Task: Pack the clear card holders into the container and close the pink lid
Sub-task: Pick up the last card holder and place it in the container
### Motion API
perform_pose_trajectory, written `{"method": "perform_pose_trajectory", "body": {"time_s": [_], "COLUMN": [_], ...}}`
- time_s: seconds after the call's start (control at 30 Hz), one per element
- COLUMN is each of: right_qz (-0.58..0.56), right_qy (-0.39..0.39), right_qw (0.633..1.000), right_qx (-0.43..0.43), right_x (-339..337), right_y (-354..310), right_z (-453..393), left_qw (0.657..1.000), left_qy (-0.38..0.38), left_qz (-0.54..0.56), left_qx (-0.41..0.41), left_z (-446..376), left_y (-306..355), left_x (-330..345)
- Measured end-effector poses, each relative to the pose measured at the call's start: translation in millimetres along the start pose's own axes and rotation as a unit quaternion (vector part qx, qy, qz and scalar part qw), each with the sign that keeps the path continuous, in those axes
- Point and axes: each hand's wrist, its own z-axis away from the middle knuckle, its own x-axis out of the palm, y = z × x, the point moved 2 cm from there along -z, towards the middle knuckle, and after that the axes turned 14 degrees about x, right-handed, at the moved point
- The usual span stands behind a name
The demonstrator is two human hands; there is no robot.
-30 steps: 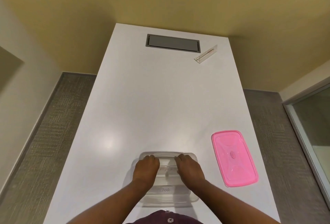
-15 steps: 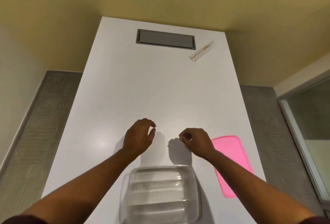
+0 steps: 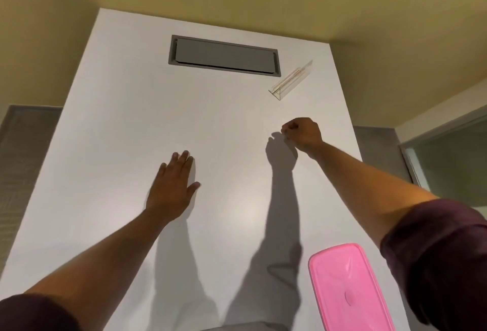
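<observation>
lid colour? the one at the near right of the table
Pink, plain; the lid shows best in the head view.

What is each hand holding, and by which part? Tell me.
Nothing. The left hand lies flat and open on the table; the right hand is curled, empty, short of the clear card holder.

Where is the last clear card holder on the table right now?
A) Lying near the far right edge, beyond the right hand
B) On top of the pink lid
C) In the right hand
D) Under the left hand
A: the clear card holder lies by the far right edge beside the grey hatch, with the curled right hand short of it and empty of it.
</observation>
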Motion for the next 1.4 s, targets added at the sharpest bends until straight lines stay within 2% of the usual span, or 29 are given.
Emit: {"method": "perform_pose_trajectory", "body": {"time_s": [0.23,0.3,0.4,0.6,0.7,0.87,1.0,1.1,1.27,1.33,1.4], "right_qz": [-0.141,-0.195,-0.218,-0.266,-0.242,-0.105,-0.206,-0.285,-0.279,-0.273,-0.281], "right_qy": [0.043,0.037,0.041,0.041,0.068,0.131,0.083,-0.005,-0.134,-0.174,-0.210], "right_qw": [0.986,0.974,0.964,0.948,0.954,0.980,0.969,0.954,0.947,0.941,0.930], "right_qx": [0.075,0.108,0.148,0.169,0.166,0.105,0.107,0.098,0.091,0.099,0.106], "right_x": [1,5,13,13,14,13,16,18,19,22,24], "right_y": [-41,-57,-66,-68,-67,-53,-38,-13,30,45,57], "right_z": [-112,-120,-136,-146,-142,-112,-54,-6,83,122,162], "left_qw": [0.999,0.999,0.998,0.995,0.995,0.998,0.999,1.000,0.991,0.990,0.992], "left_qy": [0.045,0.044,0.063,0.097,0.092,0.056,0.045,0.009,-0.133,-0.123,-0.059], "left_qz": [-0.010,-0.010,-0.013,-0.012,-0.012,-0.007,-0.012,-0.027,0.012,0.068,0.108], "left_qx": [0.015,0.011,0.016,0.025,0.023,0.009,0.010,0.005,-0.029,-0.022,0.018], "left_z": [-4,-4,-3,-3,-3,-4,-3,-4,-6,7,28], "left_y": [-5,-6,-5,-5,-5,-6,-5,0,16,33,58], "left_x": [11,11,12,10,10,10,10,7,-27,-45,-59]}}
